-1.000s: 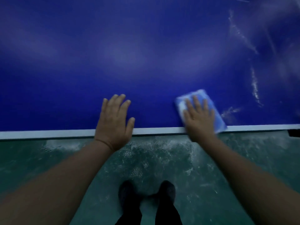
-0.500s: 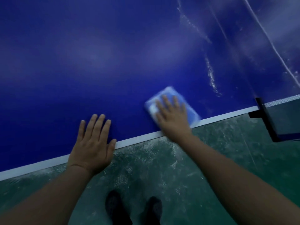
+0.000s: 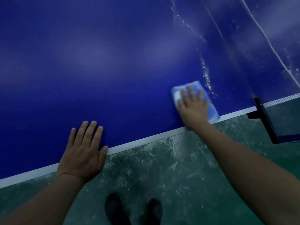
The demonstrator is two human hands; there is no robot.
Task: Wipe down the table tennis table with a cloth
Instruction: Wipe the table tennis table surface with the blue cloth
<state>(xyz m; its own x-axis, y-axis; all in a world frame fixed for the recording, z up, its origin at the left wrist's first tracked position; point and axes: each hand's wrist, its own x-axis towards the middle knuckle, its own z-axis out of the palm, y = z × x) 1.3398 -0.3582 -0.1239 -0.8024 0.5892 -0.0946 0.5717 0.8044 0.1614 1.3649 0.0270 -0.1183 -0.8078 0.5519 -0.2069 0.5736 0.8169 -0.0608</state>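
The light-blue cloth lies folded flat on the blue table tennis table, close to the white edge line and not far from the net end. The right hand lies on top of it — fingers straight and slightly spread, palm pressing the cloth down rather than curling round it. Cloth shows beyond the fingertips and along both sides of the hand; the part under the palm is hidden, and the cloth's outline is soft with blur.

The left hand rests flat on the table well to the left, fingers together and extended, thumb lying along the white edge line, holding nothing.

Pale streaks run across the surface just beyond the cloth — whether wet or dusty is hard to tell. To the right, the black net post clamps at the table's edge, and the net is cut off by the frame. Below, a scuffed green floor and two dark shoes, partly cropped.
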